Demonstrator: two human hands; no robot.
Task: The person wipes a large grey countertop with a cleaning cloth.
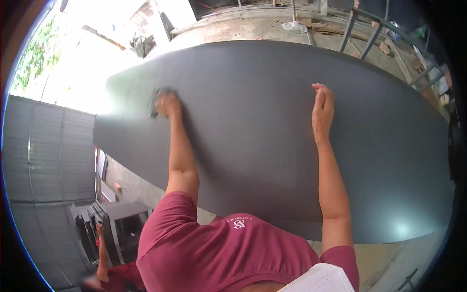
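Observation:
A large, smooth dark grey panel (pixel 253 121) spreads across most of the view in front of me. Toward its left end, my left hand (pixel 169 104) is closed over a dark pad or cloth (pixel 154 108), pressing it on the surface. Only the edges of that pad show around the fingers, so I cannot tell its exact kind. My right hand (pixel 323 109) is over the right half of the panel, seen side-on, fingers stretched out and holding nothing.
At the lower left, a person in a red top (pixel 121 277) reaches to a stack of grey metal pieces (pixel 97 214). A corrugated metal wall (pixel 46 151) runs along the left. Metal stands (pixel 362 36), a clear plastic bag (pixel 295 27) and scattered debris lie beyond the panel's far edge.

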